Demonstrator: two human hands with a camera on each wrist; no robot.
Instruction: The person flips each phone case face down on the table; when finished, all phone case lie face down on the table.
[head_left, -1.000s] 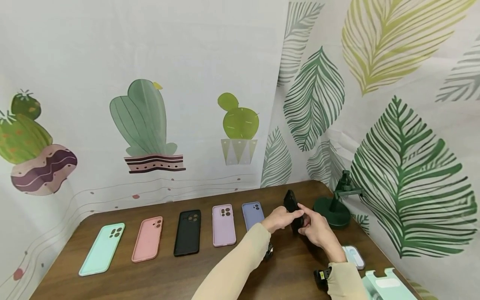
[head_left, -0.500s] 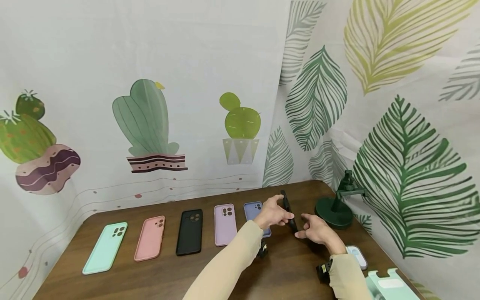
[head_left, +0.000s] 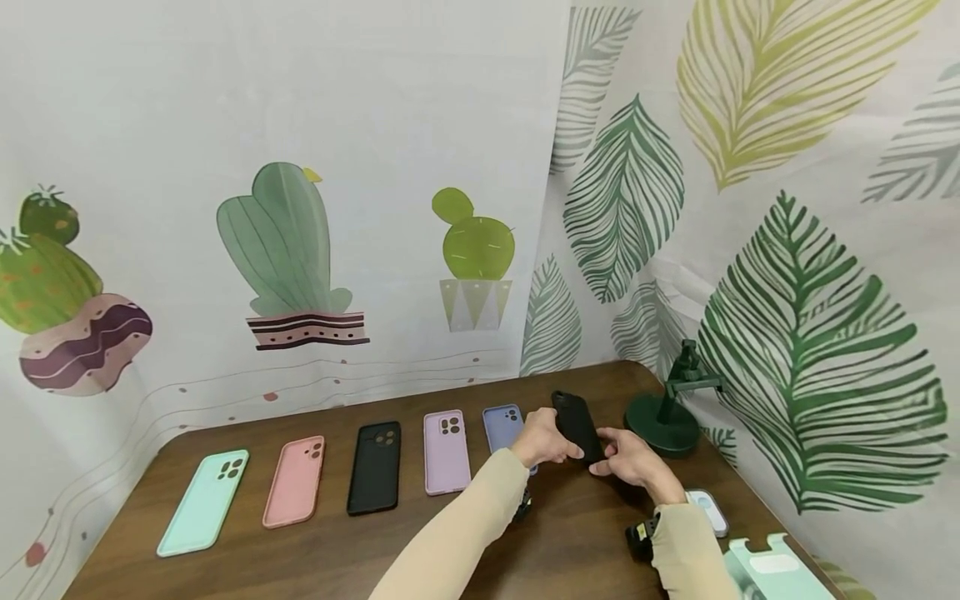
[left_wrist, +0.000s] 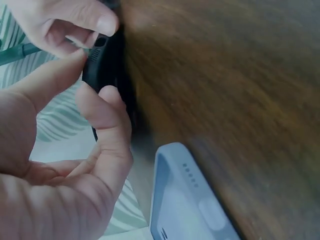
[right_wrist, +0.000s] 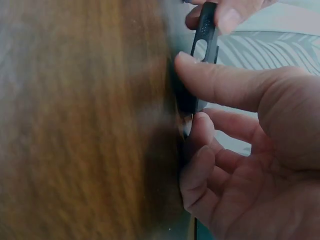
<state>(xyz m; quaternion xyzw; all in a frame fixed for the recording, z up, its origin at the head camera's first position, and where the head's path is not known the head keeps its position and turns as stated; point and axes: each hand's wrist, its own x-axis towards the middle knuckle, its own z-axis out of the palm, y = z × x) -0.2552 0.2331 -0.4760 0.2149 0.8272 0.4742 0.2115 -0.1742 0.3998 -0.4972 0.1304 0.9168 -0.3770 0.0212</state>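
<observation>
In the head view a black phone case (head_left: pixel 574 425) is held tilted at the right end of a row of cases. My left hand (head_left: pixel 543 438) pinches its left edge between thumb and fingers. From the other side, my right hand (head_left: pixel 633 461) grips the lower right corner. The left wrist view shows the case's end (left_wrist: pixel 102 62) with small speaker holes, close over the wood. A blue phone case (head_left: pixel 502 427) lies just left of the left hand, partly hidden by it. Seen from the right wrist, the thumb lies across the case's end (right_wrist: pixel 206 25).
Lilac (head_left: pixel 447 454), black (head_left: pixel 374 468), pink (head_left: pixel 295 483) and mint (head_left: pixel 202 504) cases lie leftward along the brown table (head_left: pixel 315 567). A dark green stand (head_left: pixel 663 425) is beyond the right hand. A white-and-blue item (head_left: pixel 708 512) and a mint cut-out piece (head_left: pixel 783 571) sit at the right edge.
The black case was upright between both hands, then edge-on with the right hand apart. Now its broad face turns toward the camera, and the right hand is back at its lower corner.
</observation>
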